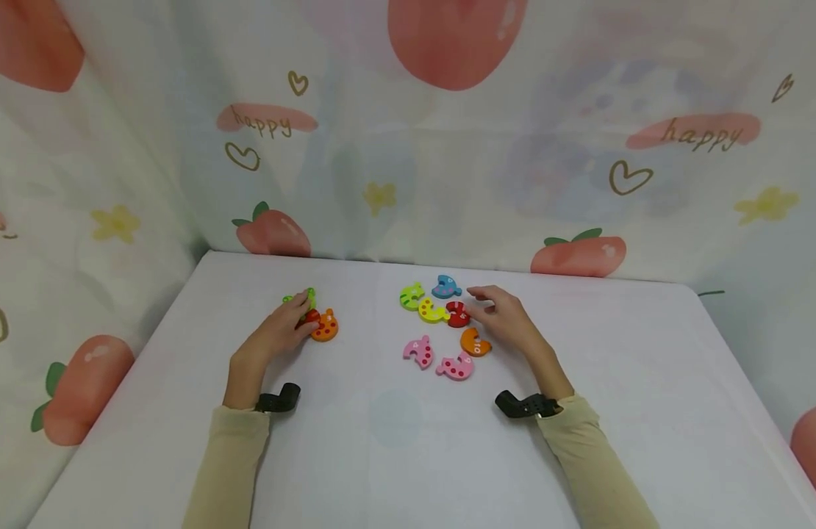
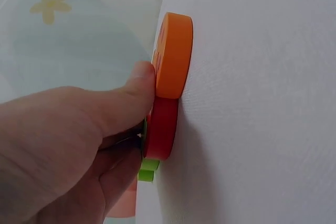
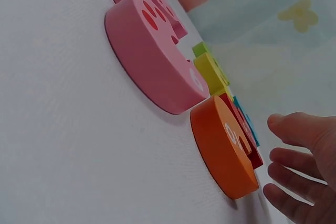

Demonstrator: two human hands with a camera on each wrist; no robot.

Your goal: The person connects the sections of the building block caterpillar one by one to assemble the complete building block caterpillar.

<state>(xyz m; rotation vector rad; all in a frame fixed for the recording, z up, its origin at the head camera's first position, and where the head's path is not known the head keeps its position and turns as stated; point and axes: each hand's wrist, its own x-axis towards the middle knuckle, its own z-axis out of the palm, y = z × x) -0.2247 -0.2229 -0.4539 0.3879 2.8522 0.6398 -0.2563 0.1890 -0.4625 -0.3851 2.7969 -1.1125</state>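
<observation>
My left hand (image 1: 276, 330) is at a small group of painted toy puzzle pieces on the left of the table. Its thumb and fingers pinch a red piece (image 2: 164, 129), which sits against a dotted orange piece (image 1: 325, 328). A green piece (image 1: 311, 295) shows past the fingertips, partly hidden by them. My right hand (image 1: 507, 319) holds nothing, its fingers loosely bent and spread. It hovers beside a red piece with white marks (image 1: 457, 315) and an orange piece with a white number (image 1: 475, 342).
Near the right hand lie a blue piece (image 1: 445, 286), a striped green piece (image 1: 411, 296), a dotted yellow piece (image 1: 432, 312) and two pink pieces, one on the left (image 1: 418, 352), one nearer (image 1: 456, 367). The white table (image 1: 408, 455) meets a printed curtain (image 1: 421, 198) behind.
</observation>
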